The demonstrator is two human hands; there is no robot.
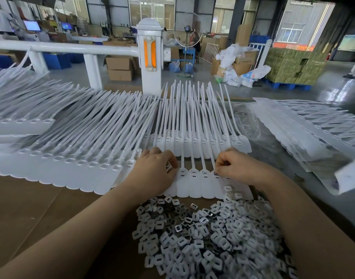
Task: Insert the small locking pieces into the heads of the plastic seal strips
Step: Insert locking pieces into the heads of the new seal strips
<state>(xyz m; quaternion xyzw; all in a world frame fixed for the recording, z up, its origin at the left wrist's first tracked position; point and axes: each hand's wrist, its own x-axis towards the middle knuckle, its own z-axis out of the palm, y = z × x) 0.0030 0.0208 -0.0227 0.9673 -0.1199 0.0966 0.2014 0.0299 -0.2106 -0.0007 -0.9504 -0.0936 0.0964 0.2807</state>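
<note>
- Clutter rings a brown cardboard work surface (31, 208): a white metal railing post with an orange reflector (149, 55) stands beyond the far edge, stacked cardboard boxes (120, 68) sit on the grey floor behind it, and crinkled clear plastic film (247, 125) lies to the right.
- White plastic seal strips with flat paddle-shaped tags (194, 184) lie side by side at centre, their thin tails running away from the viewer; four square heads show between the two hands.
- More strips fan out in overlapping rows at left (71, 164), and another stack (305, 135) sits at far right; too many to count.
- Left hand (154, 170) rests with curled fingers on the strips' left side; what it grips cannot be told.
- Right hand (235, 166) pinches a small piece at a strip head (215, 174).
- Small square locking pieces, white plastic with slotted centres (212, 238), some showing shiny metal, lie heaped nearest the viewer, partly hidden by the right forearm.
</note>
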